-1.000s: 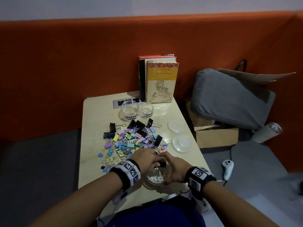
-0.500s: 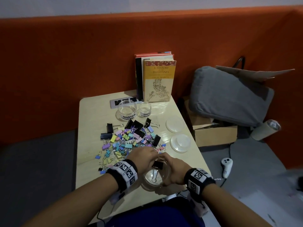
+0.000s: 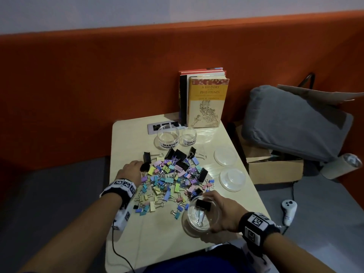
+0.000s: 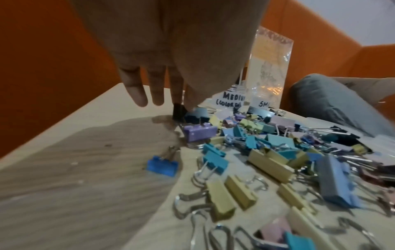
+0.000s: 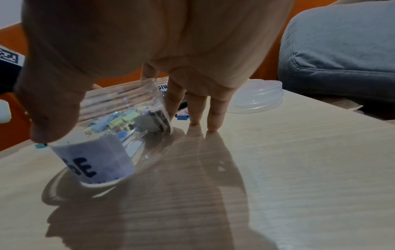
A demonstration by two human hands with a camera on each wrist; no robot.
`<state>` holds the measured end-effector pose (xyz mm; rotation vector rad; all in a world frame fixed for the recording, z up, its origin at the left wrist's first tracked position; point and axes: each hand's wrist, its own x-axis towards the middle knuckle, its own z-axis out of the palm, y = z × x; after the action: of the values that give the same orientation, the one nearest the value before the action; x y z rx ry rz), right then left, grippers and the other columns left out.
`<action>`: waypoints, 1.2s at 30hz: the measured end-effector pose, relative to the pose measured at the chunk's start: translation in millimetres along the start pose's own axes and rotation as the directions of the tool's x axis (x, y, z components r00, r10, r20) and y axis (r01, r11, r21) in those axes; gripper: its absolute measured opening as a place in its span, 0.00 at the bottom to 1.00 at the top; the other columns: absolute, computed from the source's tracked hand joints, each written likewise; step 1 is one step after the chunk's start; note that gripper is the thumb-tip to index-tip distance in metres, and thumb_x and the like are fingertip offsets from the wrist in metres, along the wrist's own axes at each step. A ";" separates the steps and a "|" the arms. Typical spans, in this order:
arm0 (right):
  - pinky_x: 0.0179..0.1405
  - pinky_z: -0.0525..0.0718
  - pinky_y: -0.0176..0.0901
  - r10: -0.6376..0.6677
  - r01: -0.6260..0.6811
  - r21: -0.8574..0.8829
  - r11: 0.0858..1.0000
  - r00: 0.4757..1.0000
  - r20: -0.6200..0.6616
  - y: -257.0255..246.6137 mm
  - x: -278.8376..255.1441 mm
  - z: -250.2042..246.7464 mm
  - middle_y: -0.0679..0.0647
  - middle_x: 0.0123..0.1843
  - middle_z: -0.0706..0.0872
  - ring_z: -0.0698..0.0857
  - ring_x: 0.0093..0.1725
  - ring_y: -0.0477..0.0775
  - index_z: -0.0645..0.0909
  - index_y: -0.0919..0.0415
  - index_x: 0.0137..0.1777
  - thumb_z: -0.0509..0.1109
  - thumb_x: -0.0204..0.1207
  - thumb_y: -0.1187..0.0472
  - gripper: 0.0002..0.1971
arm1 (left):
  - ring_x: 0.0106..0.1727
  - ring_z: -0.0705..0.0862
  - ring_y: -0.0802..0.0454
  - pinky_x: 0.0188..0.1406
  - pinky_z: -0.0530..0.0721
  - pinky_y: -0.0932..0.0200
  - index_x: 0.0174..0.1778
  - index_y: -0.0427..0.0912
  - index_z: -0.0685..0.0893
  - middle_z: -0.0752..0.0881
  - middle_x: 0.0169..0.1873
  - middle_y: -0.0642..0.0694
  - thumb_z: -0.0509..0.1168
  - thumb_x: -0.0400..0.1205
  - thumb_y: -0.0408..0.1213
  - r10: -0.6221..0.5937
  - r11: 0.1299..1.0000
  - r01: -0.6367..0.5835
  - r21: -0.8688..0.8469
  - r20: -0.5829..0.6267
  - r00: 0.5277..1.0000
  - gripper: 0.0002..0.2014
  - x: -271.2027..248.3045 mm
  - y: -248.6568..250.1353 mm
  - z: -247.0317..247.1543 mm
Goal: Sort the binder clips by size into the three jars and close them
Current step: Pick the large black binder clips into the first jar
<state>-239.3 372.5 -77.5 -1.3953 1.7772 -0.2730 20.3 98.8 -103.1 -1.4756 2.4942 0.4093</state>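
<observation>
A heap of coloured and black binder clips [image 3: 173, 178] covers the middle of the small table [image 3: 157, 243]. My right hand [image 3: 216, 210] grips the large jar [image 3: 189, 223] near the front edge, thumb on one side [image 5: 49, 125] and a finger behind; one big black clip [image 3: 203, 204] lies inside. My left hand [image 3: 140, 168] reaches to the heap's left edge, fingers [image 4: 136, 94] straight, thumb and forefinger touching a black clip [image 4: 178, 110] on the table. The medium jar [image 3: 168, 135] and small jar [image 3: 188, 136] stand open at the back.
Two clear lids [image 3: 225, 155] [image 3: 232, 179] lie on the table's right side. Books [image 3: 206, 103] stand at the back against the orange wall. A grey cushion [image 3: 295, 123], a cardboard box [image 3: 275, 170] and a white controller [image 3: 288, 210] lie to the right, off the table.
My left hand has left the large jar and moved up and left to a black clip at the heap's edge. The black clip it held at the jar's mouth now lies inside.
</observation>
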 end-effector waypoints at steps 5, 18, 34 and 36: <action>0.63 0.81 0.47 0.000 0.000 0.011 1.000 1.000 -0.008 1.9 -0.3 2.3 0.37 0.64 0.81 0.83 0.62 0.44 0.59 0.31 0.72 0.85 0.50 0.38 0.51 | 0.65 0.77 0.39 0.59 0.81 0.48 0.72 0.42 0.77 0.76 0.63 0.39 0.65 0.85 0.42 -0.062 0.998 0.062 -0.007 0.005 0.998 0.20 8.7 -3.7 6.9; 0.64 0.80 0.46 -0.018 0.018 0.032 0.999 1.000 -0.017 -3.6 -3.4 1.4 0.39 0.66 0.80 0.81 0.63 0.47 0.59 0.34 0.74 0.86 0.52 0.42 0.51 | 0.54 0.83 0.43 0.48 0.79 0.51 0.62 0.43 0.75 0.85 0.54 0.41 0.59 0.88 0.44 -0.052 0.997 0.054 0.056 -0.028 0.998 0.11 -15.1 7.1 7.5; 0.62 0.74 0.30 -0.072 0.074 0.112 0.991 0.997 -0.019 6.5 0.9 6.9 0.33 0.66 0.75 0.78 0.64 0.37 0.58 0.32 0.71 0.87 0.53 0.47 0.50 | 0.51 0.84 0.45 0.49 0.84 0.54 0.59 0.49 0.86 0.88 0.52 0.45 0.71 0.79 0.42 -0.014 0.972 -0.018 -0.233 -0.133 0.991 0.13 -47.0 21.5 -49.5; 0.62 0.73 0.27 -0.083 0.084 0.123 0.989 0.996 -0.018 7.0 1.1 7.3 0.34 0.67 0.76 0.78 0.65 0.36 0.58 0.31 0.70 0.87 0.54 0.47 0.50 | 0.48 0.82 0.48 0.48 0.80 0.57 0.59 0.47 0.86 0.87 0.52 0.45 0.72 0.79 0.41 0.017 0.971 -0.053 -0.234 -0.149 0.989 0.13 -49.5 27.3 -51.7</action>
<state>-239.0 376.3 -86.9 -1.3836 1.6844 -0.4303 17.6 134.1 -35.2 -1.6030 2.6668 0.6485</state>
